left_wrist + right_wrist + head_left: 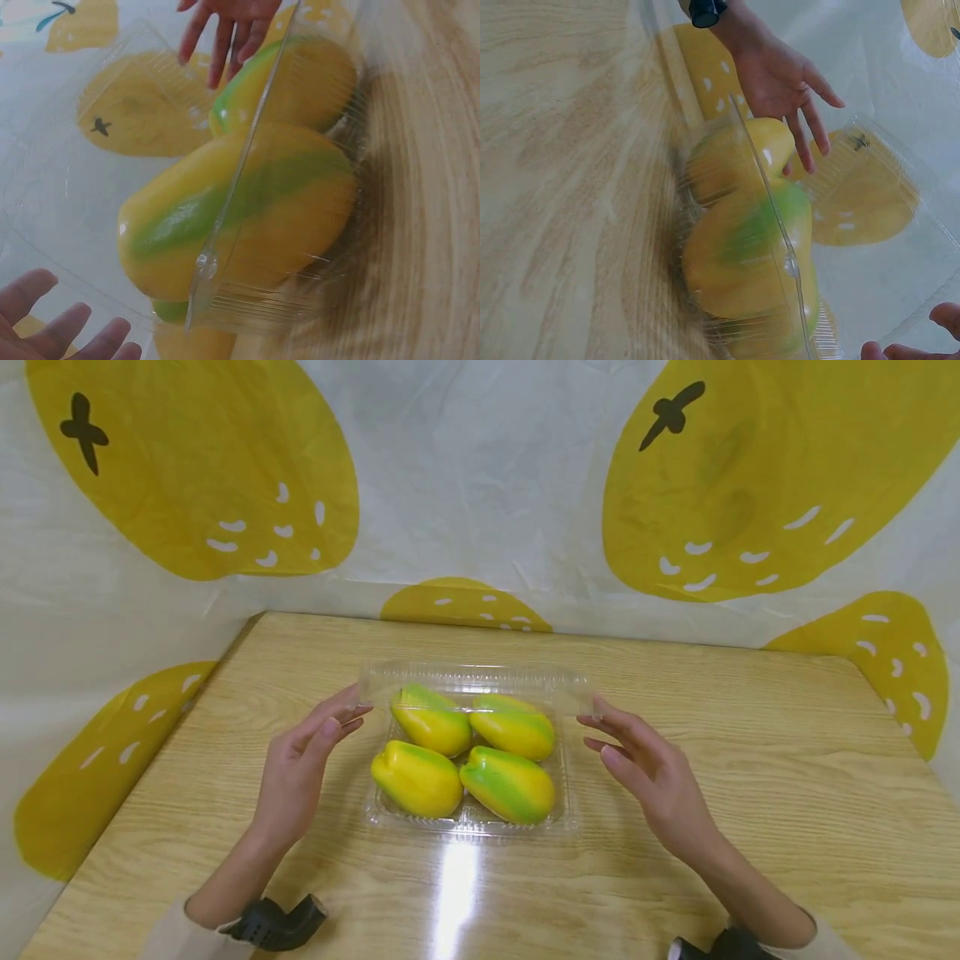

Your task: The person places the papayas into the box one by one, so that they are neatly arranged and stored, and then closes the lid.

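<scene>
A clear plastic clamshell box [471, 828] lies on the table with several yellow-and-green fruits, shaped like papayas [507, 785], in two rows. Its hinged lid [472, 677] stands raised at the far side. My left hand [294, 777] is at the lid's left end, fingers extended and thumb apart. At the right end, my right hand [660, 785] mirrors it with fingers reaching toward the lid. Both wrist views show loosely spread fingers beside the clear plastic. Whether the fingertips touch the lid I cannot tell. Neither hand grips anything.
The wooden table [787, 793] carries a bright light reflection in front of the box. A white cloth [480, 468] with large yellow fruit prints hangs behind the table and along its left side. Black devices [277, 922] are strapped to both wrists.
</scene>
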A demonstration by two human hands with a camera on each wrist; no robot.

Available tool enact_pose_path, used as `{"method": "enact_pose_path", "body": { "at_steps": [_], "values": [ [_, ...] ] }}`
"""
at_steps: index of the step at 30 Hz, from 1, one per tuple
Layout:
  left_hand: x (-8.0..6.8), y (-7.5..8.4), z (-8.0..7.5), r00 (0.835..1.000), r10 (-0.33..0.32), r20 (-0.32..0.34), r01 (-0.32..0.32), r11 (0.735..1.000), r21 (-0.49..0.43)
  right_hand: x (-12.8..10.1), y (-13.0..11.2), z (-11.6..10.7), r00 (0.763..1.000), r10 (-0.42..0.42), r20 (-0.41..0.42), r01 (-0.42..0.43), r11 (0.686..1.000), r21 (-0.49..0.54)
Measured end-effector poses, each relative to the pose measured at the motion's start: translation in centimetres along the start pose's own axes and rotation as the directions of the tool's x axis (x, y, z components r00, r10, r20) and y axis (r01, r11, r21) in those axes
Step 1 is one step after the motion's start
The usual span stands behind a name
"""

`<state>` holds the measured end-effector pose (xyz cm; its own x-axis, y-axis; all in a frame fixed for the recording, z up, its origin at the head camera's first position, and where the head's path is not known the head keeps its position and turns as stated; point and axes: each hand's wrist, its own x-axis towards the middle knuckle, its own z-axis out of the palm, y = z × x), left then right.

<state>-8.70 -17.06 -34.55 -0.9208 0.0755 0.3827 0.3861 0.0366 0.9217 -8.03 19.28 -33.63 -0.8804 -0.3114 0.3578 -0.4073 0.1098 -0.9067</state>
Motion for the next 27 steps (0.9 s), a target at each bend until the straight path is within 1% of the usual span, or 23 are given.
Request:
{"method": "enact_pose_path", "body": {
  "at_steps": [3, 8, 13, 16, 23, 25, 27],
  "values": [
    [-0.3, -0.1, 0.0, 1.000, 0.009, -0.011, -0.009, 1.000, -0.001, -0.4, 0.0, 0.0, 1.000, 0.023, 0.011, -0.023, 0.999, -0.029],
    [-0.7, -0.4, 0.0, 1.000, 0.015, -0.011, -0.015, 1.000, -0.012, -0.7, 0.1, 0.1, 0.999, 0.035, 0.018, -0.034, 0.999, -0.017],
    [-1.0, -1.0, -0.3, 1.000, 0.001, 0.005, -0.001, 0.999, 0.040, -1.2, 0.3, 0.4, 0.998, 0.060, 0.014, -0.059, 0.998, -0.033],
    [-1.0, -1.3, -0.4, 1.000, -0.008, 0.016, 0.006, 0.997, 0.081, -1.4, 0.5, 0.7, 0.999, 0.048, 0.006, -0.048, 0.998, -0.051],
    [-1.0, -1.4, -0.2, 1.000, -0.007, -0.027, 0.011, 0.992, 0.124, -1.5, 0.8, 1.0, 0.998, 0.052, -0.027, -0.055, 0.990, -0.133],
    [-0.9, -1.5, -0.2, 0.999, -0.008, -0.031, 0.012, 0.991, 0.131, -1.6, 0.9, 1.1, 0.998, 0.057, -0.028, -0.061, 0.988, -0.142],
    [-0.9, -1.5, -0.2, 0.999, -0.007, -0.034, 0.011, 0.992, 0.127, -1.7, 0.9, 1.2, 0.998, 0.058, -0.019, -0.060, 0.990, -0.126]
  ]
}}
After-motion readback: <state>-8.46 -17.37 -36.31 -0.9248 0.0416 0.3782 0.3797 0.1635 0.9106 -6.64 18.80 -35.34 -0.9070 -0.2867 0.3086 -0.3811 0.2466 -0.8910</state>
